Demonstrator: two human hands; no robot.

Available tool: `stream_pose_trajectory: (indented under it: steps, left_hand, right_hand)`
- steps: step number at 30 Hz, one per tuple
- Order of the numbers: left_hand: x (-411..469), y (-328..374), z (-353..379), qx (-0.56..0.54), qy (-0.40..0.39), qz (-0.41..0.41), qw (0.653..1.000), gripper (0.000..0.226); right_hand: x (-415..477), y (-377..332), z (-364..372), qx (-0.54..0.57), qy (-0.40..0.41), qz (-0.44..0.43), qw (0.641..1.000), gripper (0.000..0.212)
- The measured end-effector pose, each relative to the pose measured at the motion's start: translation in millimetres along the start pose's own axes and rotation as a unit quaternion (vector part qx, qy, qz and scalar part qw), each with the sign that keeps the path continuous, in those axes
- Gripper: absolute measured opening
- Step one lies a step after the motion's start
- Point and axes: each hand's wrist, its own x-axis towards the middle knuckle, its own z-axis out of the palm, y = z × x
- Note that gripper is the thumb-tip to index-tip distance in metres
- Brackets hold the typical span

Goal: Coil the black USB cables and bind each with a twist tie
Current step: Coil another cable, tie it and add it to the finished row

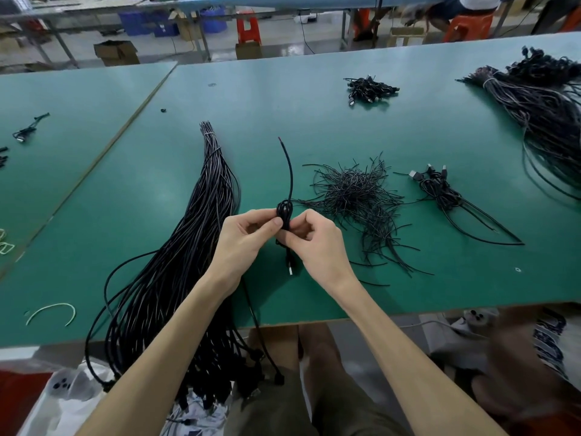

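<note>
left hand [248, 237] and right hand [314, 240] both pinch the small coiled black usb cable [284, 215] between them, above the green table mat [314, 121]. its bare tail sticks up past the grip and its metal plug [290, 270] hangs below. just right of the grip: heap of short black twist ties [361, 196]. left: long bundle of uncoiled black cables [195, 247]. farther right: bound black coils [440, 190].

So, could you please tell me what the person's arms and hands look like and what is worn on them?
The left hand and the right hand are bare: no gloves, rings, watch or bracelet show. The left forearm and right forearm are uncovered down to the picture's lower edge, so no sleeve is in view. The only clothing visible is a pair of olive-brown shorts.
</note>
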Motion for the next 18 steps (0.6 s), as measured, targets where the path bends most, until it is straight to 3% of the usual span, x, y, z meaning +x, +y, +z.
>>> stream_pose_trajectory:
  steps: [5,15,18]
  left_hand:
    - [-1,0,5,0.081,0.018,0.051,0.995,0.032]
    - [5,-3,-7,-0.056,-0.058,-0.056,0.995,0.014]
    - [8,-1,-11,-0.108,-0.095,-0.076,0.987,0.025]
  right_hand:
    - [0,1,2,-0.020,0.014,0.004,1.000,0.025]
    - [1,3,-3,0.070,-0.014,0.013,0.997,0.016]
    - [0,0,-3,0.112,-0.045,0.000,0.993,0.010]
